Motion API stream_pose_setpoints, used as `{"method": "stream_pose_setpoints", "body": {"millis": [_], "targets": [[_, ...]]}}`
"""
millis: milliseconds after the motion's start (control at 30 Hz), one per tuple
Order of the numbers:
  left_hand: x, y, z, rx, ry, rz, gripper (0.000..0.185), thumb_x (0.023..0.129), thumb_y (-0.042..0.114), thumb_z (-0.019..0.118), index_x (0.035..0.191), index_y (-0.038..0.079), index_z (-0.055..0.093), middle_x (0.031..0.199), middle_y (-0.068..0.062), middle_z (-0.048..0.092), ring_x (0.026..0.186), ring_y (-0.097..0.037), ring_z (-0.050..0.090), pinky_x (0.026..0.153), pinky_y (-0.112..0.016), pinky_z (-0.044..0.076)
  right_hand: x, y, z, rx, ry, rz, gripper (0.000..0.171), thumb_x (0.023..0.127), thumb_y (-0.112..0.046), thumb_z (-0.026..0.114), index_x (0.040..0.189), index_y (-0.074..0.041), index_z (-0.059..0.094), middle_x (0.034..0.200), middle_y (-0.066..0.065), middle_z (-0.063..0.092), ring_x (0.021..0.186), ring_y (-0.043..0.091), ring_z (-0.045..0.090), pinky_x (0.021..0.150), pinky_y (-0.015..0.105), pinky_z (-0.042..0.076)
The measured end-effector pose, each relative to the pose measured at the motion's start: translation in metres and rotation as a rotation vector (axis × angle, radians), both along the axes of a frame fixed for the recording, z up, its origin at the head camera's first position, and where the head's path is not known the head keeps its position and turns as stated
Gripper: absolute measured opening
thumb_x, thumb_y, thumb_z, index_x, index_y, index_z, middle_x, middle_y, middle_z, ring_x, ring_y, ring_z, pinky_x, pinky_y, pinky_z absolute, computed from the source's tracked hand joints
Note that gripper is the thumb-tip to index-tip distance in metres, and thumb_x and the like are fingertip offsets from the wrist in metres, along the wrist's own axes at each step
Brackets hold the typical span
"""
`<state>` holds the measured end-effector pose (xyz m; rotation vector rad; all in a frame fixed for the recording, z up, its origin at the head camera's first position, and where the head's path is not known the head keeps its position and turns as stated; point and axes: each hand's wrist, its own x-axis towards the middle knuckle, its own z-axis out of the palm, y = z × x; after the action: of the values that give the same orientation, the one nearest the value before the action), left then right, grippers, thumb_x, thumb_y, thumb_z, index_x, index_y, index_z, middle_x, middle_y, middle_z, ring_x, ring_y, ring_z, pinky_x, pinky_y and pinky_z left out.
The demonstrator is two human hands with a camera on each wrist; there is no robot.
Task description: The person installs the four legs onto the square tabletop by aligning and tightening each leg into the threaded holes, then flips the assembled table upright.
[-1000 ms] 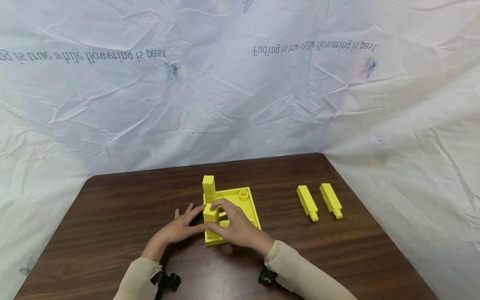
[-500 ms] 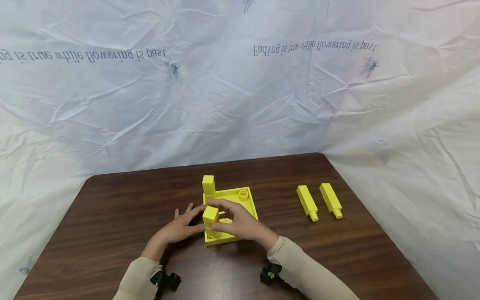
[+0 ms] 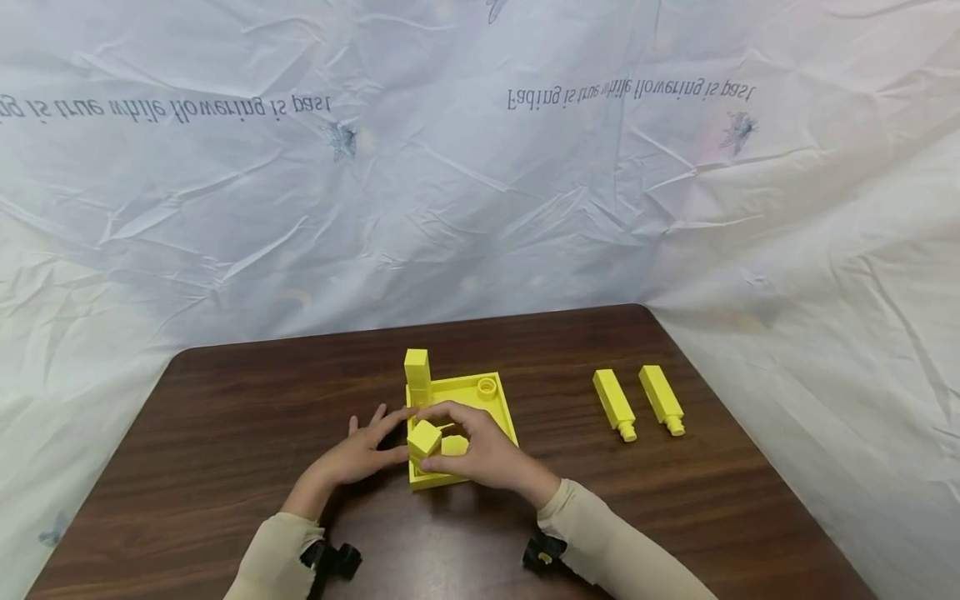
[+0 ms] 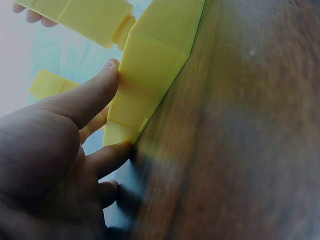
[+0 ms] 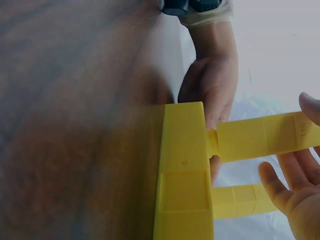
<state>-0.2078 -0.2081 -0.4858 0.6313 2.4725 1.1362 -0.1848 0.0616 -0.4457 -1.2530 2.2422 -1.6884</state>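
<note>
Gripping a tilted yellow peg block (image 3: 423,437) over the yellow base tray (image 3: 501,410), right hand (image 3: 480,454); left hand (image 3: 358,457) flat-fingered, bracing the tray's edge.

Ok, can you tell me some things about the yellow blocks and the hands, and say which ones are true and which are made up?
1. Two yellow pegs lie side by side on the table, apart from both hands. True.
2. The left hand is lifting the yellow base plate into the air. False: its fingers rest against the plate's edge, and the plate sits on the table.
3. The right hand holds a yellow peg at the plate's near corner. True.
4. No peg stands on the plate. False: one upright peg stands at its far left corner.
5. The table is white. False: it is dark brown wood.
</note>
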Motion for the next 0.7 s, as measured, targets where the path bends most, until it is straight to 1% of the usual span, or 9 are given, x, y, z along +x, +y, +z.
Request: {"method": "stream_pose_setpoints", "body": {"millis": [67, 233, 333, 533, 600, 700], "targets": [[0.0, -0.001, -0.001, -0.001, 0.001, -0.004, 0.075, 0.106, 0.044, 0.065, 0.168, 0.017, 0.033, 0.173, -0.021, 0.022, 0.16, -0.047, -0.007, 0.115, -0.073, -0.023, 0.002, -0.002, 0.0, -0.008, 0.03, -0.028, 0.051, 0.091, -0.008, 0.085, 0.136, 0.0, 0.062, 0.136, 0.019, 0.065, 0.119, 0.018, 0.066, 0.098, 0.036, 0.058], [0.0, -0.001, -0.001, 0.006, 0.002, -0.007, 0.076, 0.106, 0.044, 0.065, 0.167, 0.014, 0.032, 0.172, -0.023, 0.022, 0.159, -0.048, -0.007, 0.115, -0.073, -0.023, 0.006, -0.007, -0.002, -0.035, 0.093, -0.094, 0.05, 0.087, -0.009, 0.089, 0.131, 0.0, 0.064, 0.123, 0.007, 0.07, 0.109, 0.014, 0.069, 0.096, 0.035, 0.059], [0.0, -0.001, -0.001, 0.001, 0.007, -0.005, 0.076, 0.106, 0.045, 0.065, 0.167, 0.015, 0.033, 0.172, -0.023, 0.023, 0.159, -0.048, -0.006, 0.115, -0.073, -0.023, 0.009, -0.01, -0.003, -0.034, 0.131, -0.14, 0.05, 0.086, -0.011, 0.09, 0.128, -0.001, 0.065, 0.118, 0.003, 0.071, 0.104, 0.012, 0.07, 0.094, 0.035, 0.06], [0.0, 0.0, -0.001, -0.006, 0.019, -0.006, 0.075, 0.105, 0.044, 0.065, 0.167, 0.017, 0.034, 0.171, -0.021, 0.026, 0.159, -0.048, -0.005, 0.114, -0.074, -0.022, 0.013, -0.015, -0.004, -0.042, 0.153, -0.213, 0.046, 0.084, -0.015, 0.093, 0.119, -0.012, 0.064, 0.109, -0.001, 0.068, 0.099, 0.01, 0.068, 0.089, 0.036, 0.061], [-0.001, 0.0, 0.0, -0.002, 0.022, -0.01, 0.074, 0.105, 0.043, 0.066, 0.167, 0.017, 0.034, 0.171, -0.022, 0.026, 0.159, -0.049, -0.005, 0.114, -0.075, -0.021, 0.014, -0.016, -0.004, -0.036, 0.169, -0.224, 0.046, 0.083, -0.015, 0.093, 0.117, -0.013, 0.063, 0.107, -0.002, 0.067, 0.098, 0.01, 0.067, 0.089, 0.035, 0.061], [0.0, 0.001, 0.0, 0.004, 0.027, -0.017, 0.073, 0.106, 0.041, 0.066, 0.167, 0.016, 0.034, 0.171, -0.023, 0.026, 0.159, -0.05, -0.005, 0.114, -0.076, -0.021, 0.014, -0.018, -0.005, -0.024, 0.225, -0.239, 0.047, 0.082, -0.017, 0.094, 0.116, -0.012, 0.062, 0.106, -0.002, 0.065, 0.097, 0.01, 0.064, 0.089, 0.032, 0.061]]}}
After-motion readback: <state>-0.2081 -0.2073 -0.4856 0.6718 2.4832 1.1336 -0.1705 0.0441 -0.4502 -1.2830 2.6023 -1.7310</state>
